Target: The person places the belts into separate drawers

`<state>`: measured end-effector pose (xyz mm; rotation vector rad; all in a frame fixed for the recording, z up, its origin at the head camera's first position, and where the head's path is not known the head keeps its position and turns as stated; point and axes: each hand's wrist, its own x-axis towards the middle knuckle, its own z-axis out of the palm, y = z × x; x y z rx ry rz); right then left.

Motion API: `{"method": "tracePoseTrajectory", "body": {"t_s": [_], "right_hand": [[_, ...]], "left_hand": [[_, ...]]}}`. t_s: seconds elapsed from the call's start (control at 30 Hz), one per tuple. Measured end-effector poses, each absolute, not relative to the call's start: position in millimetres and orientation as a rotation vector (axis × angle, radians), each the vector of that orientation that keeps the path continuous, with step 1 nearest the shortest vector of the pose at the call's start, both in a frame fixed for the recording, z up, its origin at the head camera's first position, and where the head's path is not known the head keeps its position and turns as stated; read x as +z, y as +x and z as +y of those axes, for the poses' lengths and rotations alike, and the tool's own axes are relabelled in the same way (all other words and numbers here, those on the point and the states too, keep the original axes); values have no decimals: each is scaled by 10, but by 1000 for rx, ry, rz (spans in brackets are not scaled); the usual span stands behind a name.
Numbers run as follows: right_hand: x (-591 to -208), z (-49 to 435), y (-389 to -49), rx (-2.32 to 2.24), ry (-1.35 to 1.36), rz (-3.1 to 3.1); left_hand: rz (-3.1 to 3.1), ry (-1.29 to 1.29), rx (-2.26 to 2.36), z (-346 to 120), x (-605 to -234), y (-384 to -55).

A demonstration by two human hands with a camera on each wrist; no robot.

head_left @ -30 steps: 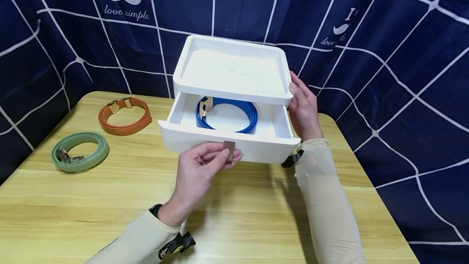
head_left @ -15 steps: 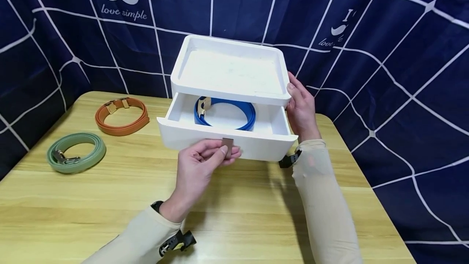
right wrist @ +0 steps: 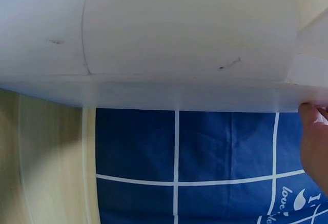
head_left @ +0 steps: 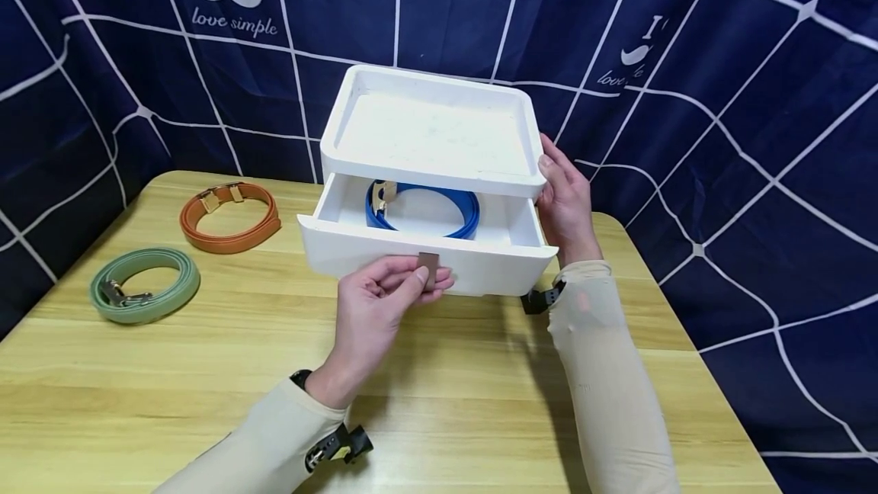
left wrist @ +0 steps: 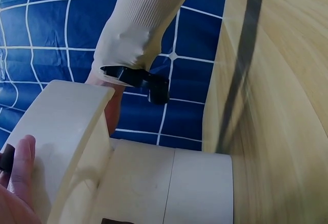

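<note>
A small white drawer unit (head_left: 432, 128) with a shallow tray top stands on the table. Its upper drawer (head_left: 370, 246) is pulled out, with a coiled blue belt (head_left: 469, 208) and gold buckle inside. My left hand (head_left: 370, 311) pinches the brown pull tab (head_left: 428, 269) on the drawer front between thumb and fingers. Against the unit's right side rests my right hand (head_left: 568, 208), its fingers extended near the back edge and partly hidden. In the right wrist view the thumb (right wrist: 307, 115) touches the white side wall. The left wrist view shows a lower drawer front (left wrist: 138, 183) beneath.
On the wooden table (head_left: 206, 395), a coiled orange belt (head_left: 240, 241) and a coiled green belt (head_left: 171, 297) lie to the left of the unit. A dark blue curtain (head_left: 453, 14) with white lines hangs behind and along both sides.
The drawer front and my left hand have shifted slightly upward in the head view, and the front covers a little more of the blue belt. My right hand stays at the unit's side.
</note>
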<state>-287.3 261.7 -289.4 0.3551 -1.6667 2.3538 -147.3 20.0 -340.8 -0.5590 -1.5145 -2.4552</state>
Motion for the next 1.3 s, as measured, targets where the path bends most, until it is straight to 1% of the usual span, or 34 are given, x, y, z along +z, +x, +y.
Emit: {"method": "tracePoseTrajectory", "body": {"t_s": [1.3], "right_hand": [[-2901, 2621, -2863, 2379, 355, -1660]], "left_hand": [[-1424, -519, -2512, 267, -3424, -1615]]}}
